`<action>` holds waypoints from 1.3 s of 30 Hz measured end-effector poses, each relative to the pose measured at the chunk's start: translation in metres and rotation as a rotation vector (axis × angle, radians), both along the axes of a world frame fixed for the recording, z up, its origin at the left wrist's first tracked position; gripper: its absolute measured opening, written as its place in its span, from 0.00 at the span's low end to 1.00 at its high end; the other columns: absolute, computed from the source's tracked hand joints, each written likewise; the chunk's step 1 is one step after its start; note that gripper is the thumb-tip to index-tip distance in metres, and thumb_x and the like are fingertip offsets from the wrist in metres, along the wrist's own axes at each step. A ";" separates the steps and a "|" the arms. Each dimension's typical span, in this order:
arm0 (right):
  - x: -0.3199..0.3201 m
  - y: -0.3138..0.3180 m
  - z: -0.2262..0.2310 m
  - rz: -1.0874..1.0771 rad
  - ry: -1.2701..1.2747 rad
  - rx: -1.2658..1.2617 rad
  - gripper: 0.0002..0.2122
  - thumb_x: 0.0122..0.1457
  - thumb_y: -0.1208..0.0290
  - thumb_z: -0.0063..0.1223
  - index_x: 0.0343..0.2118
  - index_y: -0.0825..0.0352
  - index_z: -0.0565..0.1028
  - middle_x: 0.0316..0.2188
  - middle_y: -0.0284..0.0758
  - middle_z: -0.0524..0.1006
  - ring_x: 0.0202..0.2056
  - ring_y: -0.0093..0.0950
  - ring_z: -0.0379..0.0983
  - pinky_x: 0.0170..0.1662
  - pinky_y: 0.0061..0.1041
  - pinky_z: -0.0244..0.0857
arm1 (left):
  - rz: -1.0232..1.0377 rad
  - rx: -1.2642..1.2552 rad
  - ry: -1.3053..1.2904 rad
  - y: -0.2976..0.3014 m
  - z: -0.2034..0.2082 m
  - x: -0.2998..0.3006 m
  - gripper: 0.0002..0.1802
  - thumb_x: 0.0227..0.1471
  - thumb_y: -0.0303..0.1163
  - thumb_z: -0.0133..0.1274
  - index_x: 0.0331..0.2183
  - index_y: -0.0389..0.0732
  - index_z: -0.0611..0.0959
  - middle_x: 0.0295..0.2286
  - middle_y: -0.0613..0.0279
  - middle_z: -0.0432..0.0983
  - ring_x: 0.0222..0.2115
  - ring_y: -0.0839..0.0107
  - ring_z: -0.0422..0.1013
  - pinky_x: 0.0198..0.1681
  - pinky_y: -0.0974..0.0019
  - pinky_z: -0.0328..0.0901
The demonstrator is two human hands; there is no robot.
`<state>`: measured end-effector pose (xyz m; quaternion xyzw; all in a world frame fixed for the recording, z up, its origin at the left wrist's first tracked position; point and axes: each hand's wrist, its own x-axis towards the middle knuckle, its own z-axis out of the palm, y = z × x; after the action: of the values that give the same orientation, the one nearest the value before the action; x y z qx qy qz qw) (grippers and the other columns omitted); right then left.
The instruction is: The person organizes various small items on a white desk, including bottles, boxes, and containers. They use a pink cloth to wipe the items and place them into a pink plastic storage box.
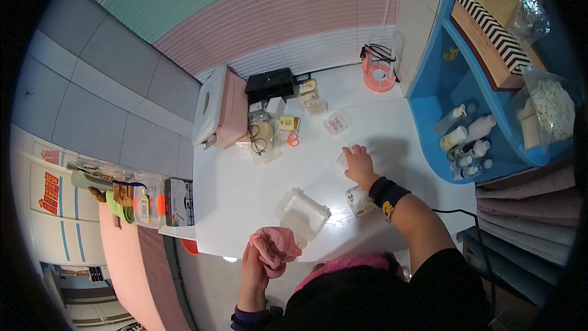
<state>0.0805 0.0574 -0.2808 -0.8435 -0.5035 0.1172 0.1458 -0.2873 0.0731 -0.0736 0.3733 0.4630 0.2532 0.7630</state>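
Small clear case [341, 160] lies at the thumb side of my right hand [359, 164], partly hidden by it, whether gripped I cannot tell; my left hand [253, 268], well apart, clutches a pink cloth [277, 249].

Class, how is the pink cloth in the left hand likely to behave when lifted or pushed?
The pink cloth is probably floppy, since it bunches into soft folds. It is likely light for its size, as the left hand alone supports it. Pushed, it would probably crumple rather than roll, with no stiff edges showing.
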 end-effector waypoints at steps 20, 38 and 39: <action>-0.152 -0.069 0.225 0.459 2.047 0.296 0.30 0.62 0.69 0.51 0.64 0.67 0.52 0.55 0.35 0.67 0.54 0.24 0.66 0.55 0.27 0.63 | 0.022 0.990 0.064 -0.046 0.035 0.050 0.28 0.61 0.43 0.42 0.55 0.33 0.62 0.50 0.51 0.64 0.51 0.63 0.62 0.55 0.59 0.57; -0.151 -0.098 0.212 0.434 1.986 0.161 0.21 0.62 0.67 0.47 0.57 0.66 0.66 0.40 0.27 0.72 0.42 0.18 0.68 0.46 0.21 0.64 | -0.074 0.727 -0.030 -0.017 0.082 0.091 0.21 0.66 0.41 0.38 0.30 0.36 0.76 0.24 0.63 0.75 0.24 0.76 0.69 0.27 0.74 0.64; -0.148 -0.100 0.217 0.423 1.978 0.160 0.21 0.62 0.67 0.46 0.58 0.66 0.65 0.40 0.28 0.73 0.42 0.19 0.69 0.46 0.21 0.65 | 0.007 0.741 0.007 -0.013 0.076 0.090 0.21 0.66 0.42 0.37 0.30 0.36 0.76 0.24 0.63 0.75 0.24 0.76 0.69 0.28 0.73 0.65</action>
<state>-0.0679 -0.0423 -0.0635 -0.2496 -0.3024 0.7524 0.5294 -0.1974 0.0602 0.0021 0.6234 0.3437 0.4053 0.5736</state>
